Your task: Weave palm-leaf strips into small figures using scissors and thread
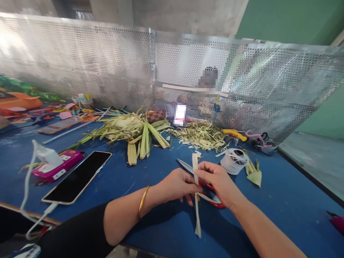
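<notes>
A pale strip of dried husk (197, 218) runs upright between my hands, with a second strip crossing it. My left hand (177, 184), with a gold bangle at the wrist, pinches the strip near its middle. Higher up, the thumb and fingers of my right hand (215, 177) close on the same strip. Beneath both hands lie scissors with red handles (219, 205), partly hidden; their blades point to the upper left. A roll of white string (233, 162) stands just beyond my right hand, beside a piece of green husk (254, 175).
Farther back on the blue table (113, 182) lie a heap of husks (120, 127) and a pile of shredded strips (201, 135). A phone (77, 177) and a pink power strip (60, 165) with cables are at left. A perforated metal screen (107, 61) borders the back.
</notes>
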Demonstrator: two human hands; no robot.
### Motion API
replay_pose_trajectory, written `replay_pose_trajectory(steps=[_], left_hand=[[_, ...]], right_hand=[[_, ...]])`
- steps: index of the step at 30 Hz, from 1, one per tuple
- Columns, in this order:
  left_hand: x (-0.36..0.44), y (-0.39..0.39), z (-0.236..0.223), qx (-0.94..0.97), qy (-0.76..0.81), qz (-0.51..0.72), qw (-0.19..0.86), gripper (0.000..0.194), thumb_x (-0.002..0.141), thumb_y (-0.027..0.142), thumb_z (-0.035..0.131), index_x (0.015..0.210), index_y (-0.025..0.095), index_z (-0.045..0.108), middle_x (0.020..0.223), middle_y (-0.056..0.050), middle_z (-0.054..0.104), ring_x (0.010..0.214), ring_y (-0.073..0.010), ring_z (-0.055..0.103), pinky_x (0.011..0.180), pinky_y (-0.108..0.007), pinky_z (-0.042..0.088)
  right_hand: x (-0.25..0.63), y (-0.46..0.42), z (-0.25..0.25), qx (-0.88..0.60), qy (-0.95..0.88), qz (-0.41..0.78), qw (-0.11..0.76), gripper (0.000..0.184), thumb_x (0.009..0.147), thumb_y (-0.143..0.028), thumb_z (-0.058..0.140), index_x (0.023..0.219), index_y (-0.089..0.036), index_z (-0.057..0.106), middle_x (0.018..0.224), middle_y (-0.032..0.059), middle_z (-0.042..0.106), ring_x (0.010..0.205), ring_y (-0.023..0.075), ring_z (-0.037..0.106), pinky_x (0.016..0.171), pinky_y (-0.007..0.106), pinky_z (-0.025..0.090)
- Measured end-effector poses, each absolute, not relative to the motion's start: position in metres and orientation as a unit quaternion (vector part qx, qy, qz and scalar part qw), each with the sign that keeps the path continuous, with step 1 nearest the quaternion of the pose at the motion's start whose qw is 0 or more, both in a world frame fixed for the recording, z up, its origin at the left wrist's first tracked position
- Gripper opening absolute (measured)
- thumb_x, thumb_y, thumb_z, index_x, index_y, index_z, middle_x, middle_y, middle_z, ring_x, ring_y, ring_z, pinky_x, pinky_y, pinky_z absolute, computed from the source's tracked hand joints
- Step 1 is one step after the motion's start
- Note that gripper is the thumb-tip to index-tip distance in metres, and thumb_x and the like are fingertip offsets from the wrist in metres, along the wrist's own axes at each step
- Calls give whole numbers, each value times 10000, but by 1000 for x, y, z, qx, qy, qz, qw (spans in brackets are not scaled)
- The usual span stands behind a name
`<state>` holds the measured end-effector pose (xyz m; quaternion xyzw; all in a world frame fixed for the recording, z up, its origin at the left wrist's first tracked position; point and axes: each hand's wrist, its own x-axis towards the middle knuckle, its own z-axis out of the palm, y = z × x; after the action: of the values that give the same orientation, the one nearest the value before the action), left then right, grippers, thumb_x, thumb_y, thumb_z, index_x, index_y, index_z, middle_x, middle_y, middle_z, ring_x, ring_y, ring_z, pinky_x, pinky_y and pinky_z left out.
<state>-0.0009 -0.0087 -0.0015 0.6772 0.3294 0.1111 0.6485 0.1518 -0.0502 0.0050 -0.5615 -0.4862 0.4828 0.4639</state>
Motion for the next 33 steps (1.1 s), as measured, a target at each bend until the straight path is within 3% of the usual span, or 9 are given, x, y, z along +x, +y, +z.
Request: replay_pose_trajectory(steps=[3,7,10,13,18,24,30,33], left_hand=[[1,-9,-1,662,368,139,638,170,734,262,581,667,144,683,712,-27,701,492,-96,611,392,-160,390],[2,-6,3,626,399,191,642,169,735,237,571,671,143,696,693,-32,700,486,-101,606,375,-161,388],[3,-5,4,589,418,226,654,166,727,204,573,631,137,690,676,-41,697,472,-99,594,363,-160,372],[3,-3,2,538,430,263,676,142,721,211,610,661,121,702,699,-65,706,467,-101,588,360,-167,367],[2,0,0,459,432,312,711,140,730,206,628,700,95,708,703,-79,700,516,-101,605,428,-168,420],[1,1,3,375,391,316,779,151,731,197,663,836,99,711,790,-79,714,633,-120,658,531,-169,479],[0,0,9,335,351,285,827,171,704,57,556,812,96,683,794,-76,716,702,-134,671,654,-200,524],[0,-2,9,355,314,295,830,177,668,40,615,818,102,686,832,-70,714,721,-122,664,701,-197,519]], right_hand=[[151,-53,6,-558,-543,386,494,307,706,-441,671,651,-193,498,549,-69,429,501,86,374,478,220,319],[154,-57,4,-583,-623,170,493,237,824,-365,549,659,-208,483,528,-57,448,483,102,410,464,225,329],[156,-59,1,-578,-671,-34,464,200,869,-305,514,698,-204,542,575,-18,554,513,123,504,498,235,380],[158,-60,0,-541,-699,-183,431,157,914,-241,483,856,-193,621,726,34,670,625,144,612,593,246,443],[151,-65,-1,-496,-738,-202,411,124,931,-197,496,932,-196,619,835,45,723,728,144,676,675,233,486],[141,-66,-7,-510,-739,-223,380,123,914,-188,509,876,-205,625,757,6,723,612,130,651,588,248,438],[145,-61,-9,-547,-697,-245,393,136,894,-197,504,824,-210,619,701,-2,708,616,141,636,678,281,423],[144,-62,-9,-554,-702,-229,385,118,885,-188,510,822,-204,609,709,4,706,606,146,617,717,303,398]])
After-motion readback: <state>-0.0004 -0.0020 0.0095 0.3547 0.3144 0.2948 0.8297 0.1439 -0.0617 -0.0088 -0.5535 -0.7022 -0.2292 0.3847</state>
